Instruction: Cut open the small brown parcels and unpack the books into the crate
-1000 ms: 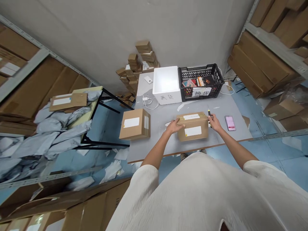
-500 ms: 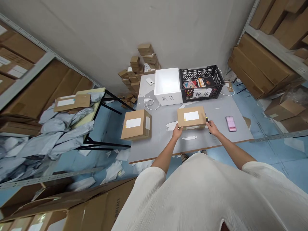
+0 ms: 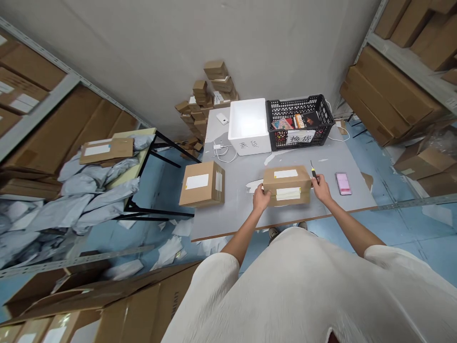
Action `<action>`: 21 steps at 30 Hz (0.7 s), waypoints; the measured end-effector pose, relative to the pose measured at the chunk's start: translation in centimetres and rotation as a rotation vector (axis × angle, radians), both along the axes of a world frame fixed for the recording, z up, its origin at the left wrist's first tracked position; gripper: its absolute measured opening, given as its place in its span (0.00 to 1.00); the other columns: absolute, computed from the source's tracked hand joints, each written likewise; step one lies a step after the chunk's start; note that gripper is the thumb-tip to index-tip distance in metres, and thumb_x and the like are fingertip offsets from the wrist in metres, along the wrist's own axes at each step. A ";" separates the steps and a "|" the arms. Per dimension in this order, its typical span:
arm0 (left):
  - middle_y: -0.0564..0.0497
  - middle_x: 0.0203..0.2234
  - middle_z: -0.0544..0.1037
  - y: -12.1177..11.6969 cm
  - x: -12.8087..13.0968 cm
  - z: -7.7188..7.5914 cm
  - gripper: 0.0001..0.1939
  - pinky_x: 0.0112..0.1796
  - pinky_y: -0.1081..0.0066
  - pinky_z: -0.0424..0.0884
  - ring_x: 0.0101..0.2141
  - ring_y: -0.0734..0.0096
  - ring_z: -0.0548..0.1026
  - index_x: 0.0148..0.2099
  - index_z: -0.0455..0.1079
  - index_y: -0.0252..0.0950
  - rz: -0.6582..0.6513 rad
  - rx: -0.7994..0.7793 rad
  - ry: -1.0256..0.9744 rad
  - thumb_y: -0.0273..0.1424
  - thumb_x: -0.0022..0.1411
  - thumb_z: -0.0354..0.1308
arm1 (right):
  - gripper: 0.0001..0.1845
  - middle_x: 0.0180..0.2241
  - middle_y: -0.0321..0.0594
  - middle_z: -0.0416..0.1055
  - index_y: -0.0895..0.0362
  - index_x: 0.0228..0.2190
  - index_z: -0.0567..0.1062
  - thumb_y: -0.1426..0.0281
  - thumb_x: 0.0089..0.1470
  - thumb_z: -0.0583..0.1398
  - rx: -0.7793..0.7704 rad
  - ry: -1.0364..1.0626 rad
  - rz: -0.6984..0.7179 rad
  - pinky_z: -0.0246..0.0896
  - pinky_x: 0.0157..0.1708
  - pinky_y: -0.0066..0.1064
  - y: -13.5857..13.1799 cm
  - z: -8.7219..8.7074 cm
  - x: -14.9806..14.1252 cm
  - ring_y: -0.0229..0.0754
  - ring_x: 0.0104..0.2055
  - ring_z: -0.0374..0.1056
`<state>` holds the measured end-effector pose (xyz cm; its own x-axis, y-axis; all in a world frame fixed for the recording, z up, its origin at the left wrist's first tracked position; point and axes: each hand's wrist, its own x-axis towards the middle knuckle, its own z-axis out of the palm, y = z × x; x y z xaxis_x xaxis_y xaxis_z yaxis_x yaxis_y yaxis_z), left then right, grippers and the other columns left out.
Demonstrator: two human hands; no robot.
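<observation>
A cardboard box (image 3: 285, 183) with white labels on its top and front side is on the grey table near its front edge. My left hand (image 3: 262, 197) is closed around the box's left end. In my right hand (image 3: 321, 188), just off the right end, is a utility knife (image 3: 313, 172) with a yellow and black handle. Its thin blade points away from me, apart from the cardboard. Whether any right-hand fingers touch the box I cannot tell. White paper scraps (image 3: 254, 186) lie beside the box.
To the left stands another labelled cardboard box (image 3: 195, 182). A white foam box (image 3: 250, 143) and a black crate (image 3: 298, 140) holding books are at the table's back. A pink-screened phone (image 3: 343, 184) lies right; grey mailing bags (image 3: 103, 205) cover a side table.
The box has been tipped and turned, so its front side with labels now faces me more. My right hand has shifted right, taking the knife off the box's edge.
</observation>
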<state>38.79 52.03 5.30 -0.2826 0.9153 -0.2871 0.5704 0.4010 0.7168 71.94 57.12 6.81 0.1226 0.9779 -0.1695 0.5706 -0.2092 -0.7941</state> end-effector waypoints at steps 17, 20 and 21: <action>0.36 0.67 0.71 -0.4 2.3 0.5 0.27 0.67 0.44 0.63 0.68 0.43 0.67 0.68 0.72 0.42 -0.356 0.227 0.377 0.24 0.70 0.52 | 0.35 0.60 0.54 0.77 0.53 0.61 0.72 0.43 0.66 0.54 0.106 0.142 0.016 0.76 0.57 0.52 5.0 0.6 -0.7 0.56 0.56 0.77; 0.37 0.63 0.75 0.4 2.1 0.8 0.29 0.66 0.48 0.64 0.65 0.47 0.70 0.69 0.72 0.42 -0.457 0.252 0.405 0.22 0.70 0.50 | 0.35 0.58 0.54 0.78 0.55 0.59 0.78 0.44 0.67 0.54 0.187 -0.010 0.116 0.70 0.63 0.53 5.7 2.0 -0.8 0.59 0.58 0.75; 0.37 0.62 0.75 0.8 2.1 0.9 0.28 0.66 0.49 0.63 0.65 0.47 0.70 0.68 0.72 0.41 -0.463 0.258 0.415 0.22 0.71 0.50 | 0.34 0.57 0.53 0.79 0.55 0.59 0.80 0.45 0.68 0.54 0.188 -0.038 0.173 0.70 0.63 0.52 6.0 2.6 -1.0 0.59 0.58 0.75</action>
<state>40.87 52.82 6.17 0.1161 0.9932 0.0049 0.8912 -0.1063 0.4411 70.90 63.08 9.43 -0.0469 0.9987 0.0186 0.6155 0.0436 -0.7870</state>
